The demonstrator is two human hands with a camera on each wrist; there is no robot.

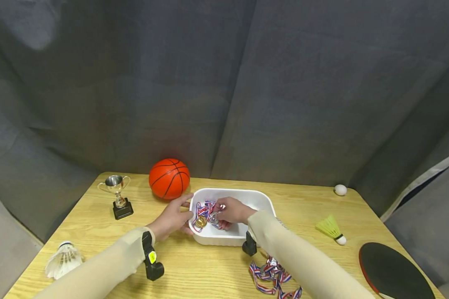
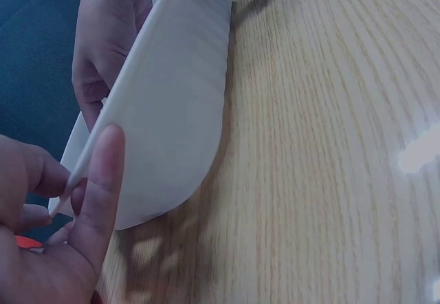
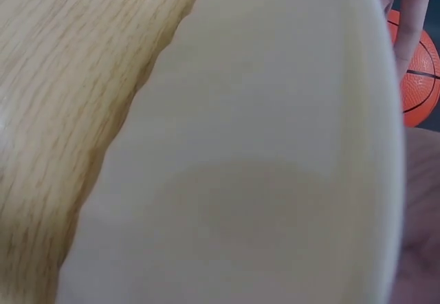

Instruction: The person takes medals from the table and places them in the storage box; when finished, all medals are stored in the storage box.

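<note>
Across the wood table (image 1: 194, 274), the tub (image 1: 228, 241) runs lengthwise left-to-right; your left hand (image 1: 173, 216) pinches its left rim. Inside, the silver medal (image 1: 213, 218) lies at your right hand's (image 1: 232, 211) fingertips, grip unclear.

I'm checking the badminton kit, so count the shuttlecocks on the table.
2: a white shuttlecock at the near left, a yellow shuttlecock on the right. The sleeves could hide others.

Arms (image 1: 108, 262) fwd, L hand (image 1: 173, 216) pinching, R hand (image 1: 232, 210) angled down.
</note>
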